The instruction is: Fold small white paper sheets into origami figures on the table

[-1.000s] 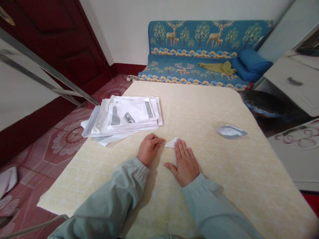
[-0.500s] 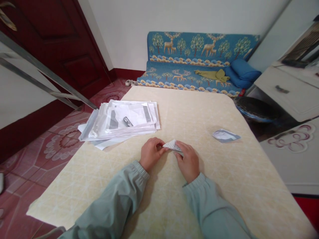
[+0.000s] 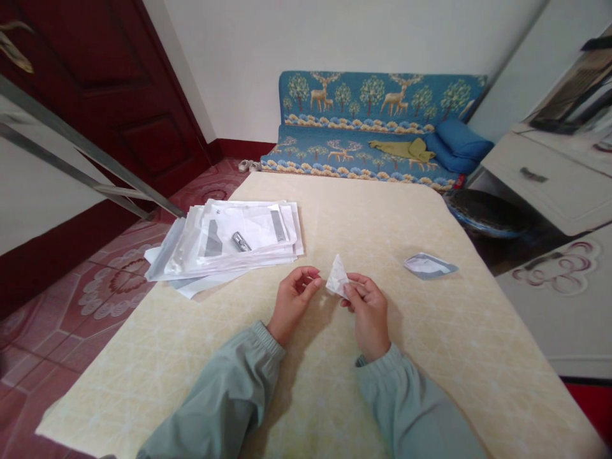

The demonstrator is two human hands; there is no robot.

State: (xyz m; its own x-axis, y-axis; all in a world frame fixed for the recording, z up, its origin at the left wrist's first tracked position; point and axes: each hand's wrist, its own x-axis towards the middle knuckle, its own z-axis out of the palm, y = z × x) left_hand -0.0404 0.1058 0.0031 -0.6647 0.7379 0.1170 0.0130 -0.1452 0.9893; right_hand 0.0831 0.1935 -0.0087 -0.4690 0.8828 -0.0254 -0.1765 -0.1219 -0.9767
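- Above the cream surface (image 3: pixel 382 217), my right grip (image 3: pixel 369 313) pinches a small folded white paper (image 3: pixel 337 277) by its lower end, seemingly to keep it upright and clear.
- My left grip (image 3: pixel 291 303) is just beside it, loosely curled, holding nothing.
- At eleven o'clock lies a stack of plastic-sleeved papers (image 3: pixel 224 239); I cannot tell whether a small metal object (image 3: pixel 241 241) is inside or on top.
- At two o'clock, a flat folded paper piece (image 3: pixel 430 266) lies well apart.
- At one o'clock, a dark round basin (image 3: pixel 488 213) sits beyond the surface.

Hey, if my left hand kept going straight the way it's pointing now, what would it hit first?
Your left hand would most likely meet the small folded white paper held in your right hand first, though depth is hard to judge from this view.
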